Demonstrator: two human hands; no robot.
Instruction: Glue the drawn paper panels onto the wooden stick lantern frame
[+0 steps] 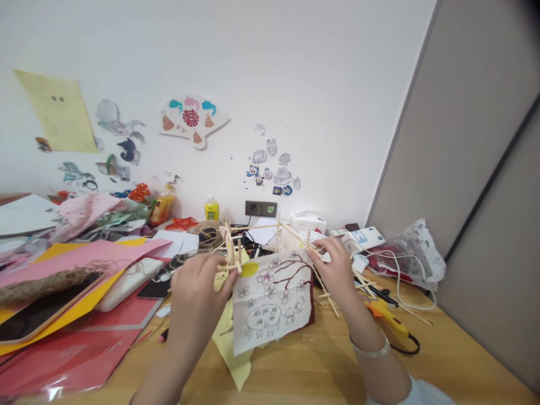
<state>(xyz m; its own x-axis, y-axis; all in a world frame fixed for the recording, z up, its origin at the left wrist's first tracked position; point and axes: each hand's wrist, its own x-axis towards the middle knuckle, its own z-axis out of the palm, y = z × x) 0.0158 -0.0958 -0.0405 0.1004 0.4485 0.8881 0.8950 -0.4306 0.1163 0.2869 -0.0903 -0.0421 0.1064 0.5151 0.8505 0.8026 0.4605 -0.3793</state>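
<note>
Head view: holds drawing (270, 315) over desk (320, 363), pinching wooden sticks (230, 253) by its upper-left corner with left hand (202, 281), upper-right corner with right hand (335, 267). Might tear paper by pulling unevenly, or loosen sticks by squeezing.

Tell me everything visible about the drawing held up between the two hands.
The drawing is a white, paper-like sheet with a yellow patch at upper left, dark red branches toward the right, outlined flowers, mostly uncoloured, and below them a rounded outline with small figures beside it. It faces the camera, its lower edge sloping up rightward. The left hand pinches near its upper left corner, the right hand its upper right, both among wooden sticks. Whether it touches the table is unclear.
</note>
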